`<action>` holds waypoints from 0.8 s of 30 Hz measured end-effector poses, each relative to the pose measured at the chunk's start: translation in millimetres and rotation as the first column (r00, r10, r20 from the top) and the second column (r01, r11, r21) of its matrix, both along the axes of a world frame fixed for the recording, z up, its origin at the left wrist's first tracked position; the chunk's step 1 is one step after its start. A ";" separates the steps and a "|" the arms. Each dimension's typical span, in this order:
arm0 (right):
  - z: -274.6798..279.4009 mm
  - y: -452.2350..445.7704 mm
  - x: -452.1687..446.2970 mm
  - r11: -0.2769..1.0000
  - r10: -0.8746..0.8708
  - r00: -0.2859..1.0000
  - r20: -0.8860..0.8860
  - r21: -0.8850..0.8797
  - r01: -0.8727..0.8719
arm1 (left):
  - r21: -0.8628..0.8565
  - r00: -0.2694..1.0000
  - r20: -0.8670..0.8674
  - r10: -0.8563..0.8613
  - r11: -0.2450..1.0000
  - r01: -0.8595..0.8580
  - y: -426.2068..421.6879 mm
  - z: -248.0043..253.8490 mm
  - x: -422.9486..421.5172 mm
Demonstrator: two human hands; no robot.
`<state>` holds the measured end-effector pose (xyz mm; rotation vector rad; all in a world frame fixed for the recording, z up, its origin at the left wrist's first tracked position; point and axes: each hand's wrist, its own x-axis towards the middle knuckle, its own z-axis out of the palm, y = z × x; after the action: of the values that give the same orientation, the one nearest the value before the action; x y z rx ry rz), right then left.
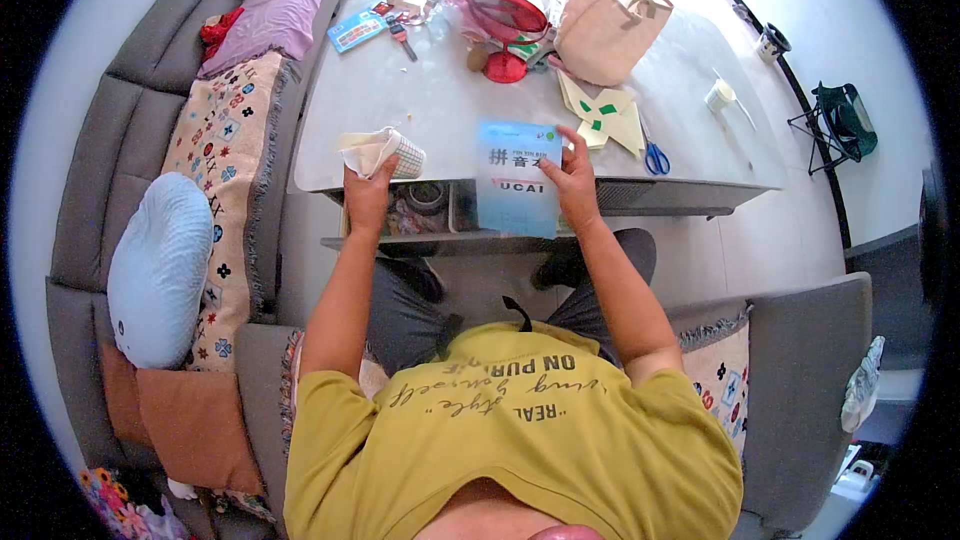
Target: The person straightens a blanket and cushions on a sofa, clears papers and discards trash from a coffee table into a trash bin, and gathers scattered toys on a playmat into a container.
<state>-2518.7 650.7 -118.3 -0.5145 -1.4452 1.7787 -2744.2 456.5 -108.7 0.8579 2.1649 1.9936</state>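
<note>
1. Over at the near edge of the worktop (440, 100), both hands are busy, well apart from each other, and each has something in its grip!
2. On the left side, the left hand (368, 202) has its fingers curled closed around a white, grid-patterned bundle (408, 159); whether that's paper or cloth, I cannot tell.
3. Across to the right hand (570, 182): thumb on the front, fingers pinched shut on the right edge of a blue booklet (516, 208), its cover facing up at us, "UCAI" in plain sight, its lower end overhanging the worktop's edge.
4. Just beyond that hand lies a cream paper cutout (622, 122) with green patches, and right beside it, blue-handled scissors (656, 159).
5. Farther back, a cream bag (600, 35) stands next to a red stand (505, 67) with a round frame.
6. Far left, a blue card (356, 31) lies flat; away to the right, a white cup (718, 96) with a stick by it.
</note>
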 end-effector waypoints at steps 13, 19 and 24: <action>-138.6 -6.1 57.3 0.931 0.248 0.704 0.666 -0.365 0.018 | -0.053 0.982 0.010 0.186 0.981 -0.185 -73.0 -51.8 5.1; -174.9 4.0 36.1 0.615 0.115 0.983 0.141 -0.788 0.041 | -0.049 0.974 0.043 0.222 0.974 -0.220 -99.2 -82.2 9.5; -156.1 7.3 -5.0 0.625 0.163 0.986 -0.024 -0.771 -0.122 | -0.070 0.959 0.049 0.281 0.958 -0.277 -101.4 -86.6 19.1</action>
<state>-2523.7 658.0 -274.4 -0.8937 -0.6710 2.5167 -2725.0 355.1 -195.3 0.5011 2.4155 2.0241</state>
